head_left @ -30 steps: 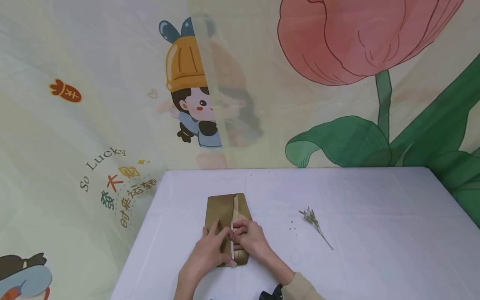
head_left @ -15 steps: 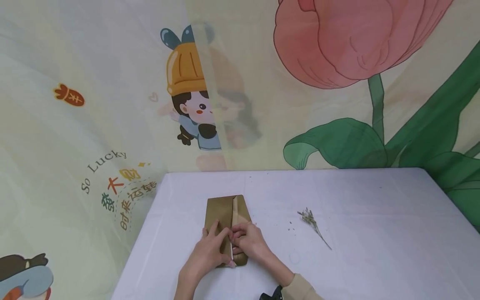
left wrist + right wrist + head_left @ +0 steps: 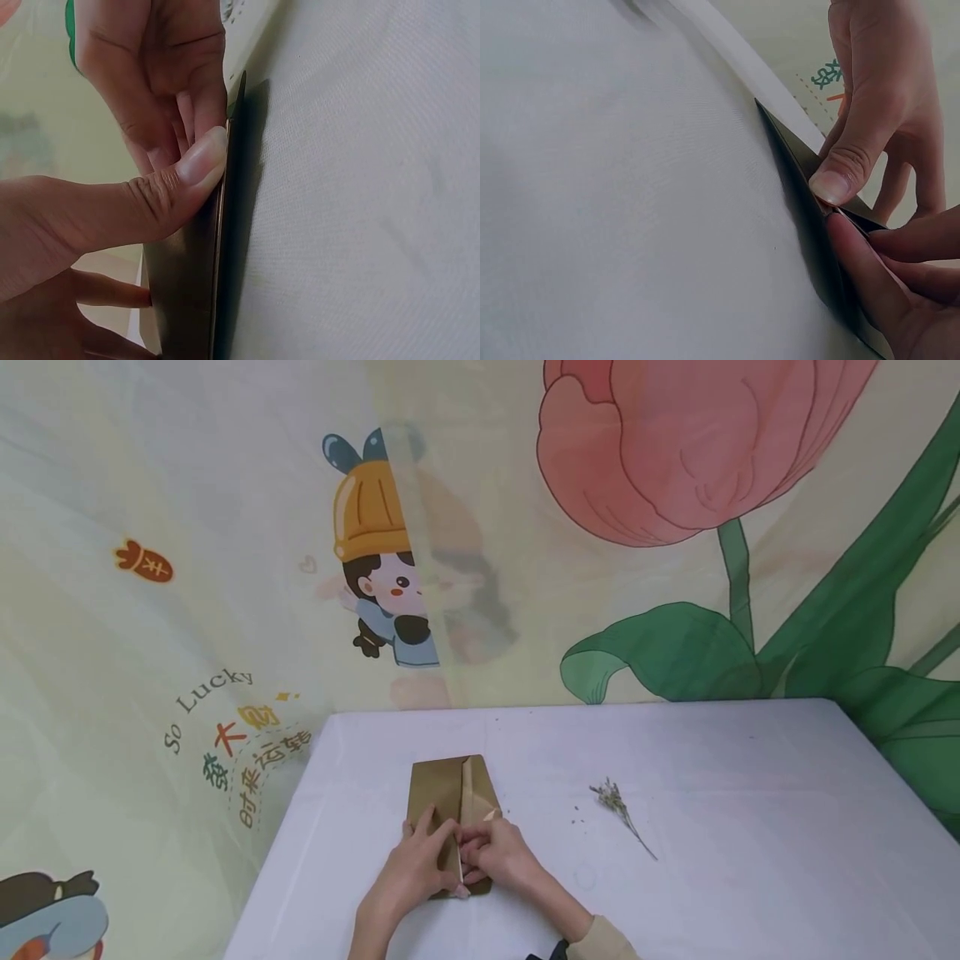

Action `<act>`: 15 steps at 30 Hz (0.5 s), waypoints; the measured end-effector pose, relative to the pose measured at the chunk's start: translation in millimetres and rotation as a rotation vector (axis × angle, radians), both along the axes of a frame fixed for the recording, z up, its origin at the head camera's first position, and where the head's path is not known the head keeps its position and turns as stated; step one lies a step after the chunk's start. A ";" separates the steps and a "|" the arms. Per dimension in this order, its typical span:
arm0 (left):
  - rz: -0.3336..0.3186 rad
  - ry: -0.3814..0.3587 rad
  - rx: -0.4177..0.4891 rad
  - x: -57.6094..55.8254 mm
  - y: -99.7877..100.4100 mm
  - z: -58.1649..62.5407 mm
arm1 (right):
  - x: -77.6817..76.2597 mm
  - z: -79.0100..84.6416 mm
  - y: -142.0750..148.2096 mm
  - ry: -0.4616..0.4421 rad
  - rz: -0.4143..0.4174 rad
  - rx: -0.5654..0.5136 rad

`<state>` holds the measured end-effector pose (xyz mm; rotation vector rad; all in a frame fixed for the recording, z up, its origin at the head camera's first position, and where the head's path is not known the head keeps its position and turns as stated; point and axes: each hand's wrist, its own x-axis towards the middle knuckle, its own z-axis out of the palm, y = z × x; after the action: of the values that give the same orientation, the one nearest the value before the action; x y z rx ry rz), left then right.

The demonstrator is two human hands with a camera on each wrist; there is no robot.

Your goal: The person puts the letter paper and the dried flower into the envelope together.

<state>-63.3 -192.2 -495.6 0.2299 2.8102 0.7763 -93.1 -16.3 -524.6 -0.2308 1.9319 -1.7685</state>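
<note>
A gold-brown paper envelope [image 3: 437,782] lies on the white table with a long opening down its right part, where a paler inner face shows. My left hand [image 3: 411,865] rests on its left side with fingers spread. The left thumb [image 3: 196,159] presses by the near edge, as the left wrist view shows. At the lower part of the opening, my right hand [image 3: 501,853] pinches the envelope's edge with curled fingers. In the right wrist view, the right thumb [image 3: 862,270] lies along that edge, close to the left thumb. The fingers hide part of the fold.
Right of the envelope lies a small dried flower sprig [image 3: 621,806], with several tiny crumbs [image 3: 576,815] beside it. The white-covered table [image 3: 712,827] reaches back to a printed cloth backdrop [image 3: 495,510].
The head view has tilted and shifted slightly, so everything sits a bit lower. My right hand has moved slightly along the opening toward the near end; the left hand has stayed in place.
</note>
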 end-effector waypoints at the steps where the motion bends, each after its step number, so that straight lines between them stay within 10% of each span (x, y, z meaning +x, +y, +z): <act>1: 0.001 0.002 -0.001 0.1 -0.1 0.1 | 1.1 0.5 0.2 -0.003 0.006 -0.003; 15: 0.004 0.013 -0.001 4.2 -0.4 0.3 | 10.1 6.1 2.7 0.075 0.078 0.063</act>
<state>-59.1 -192.7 -495.2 0.2307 2.8240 0.7770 -83.0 -13.6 -518.5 -0.3497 1.9994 -1.6686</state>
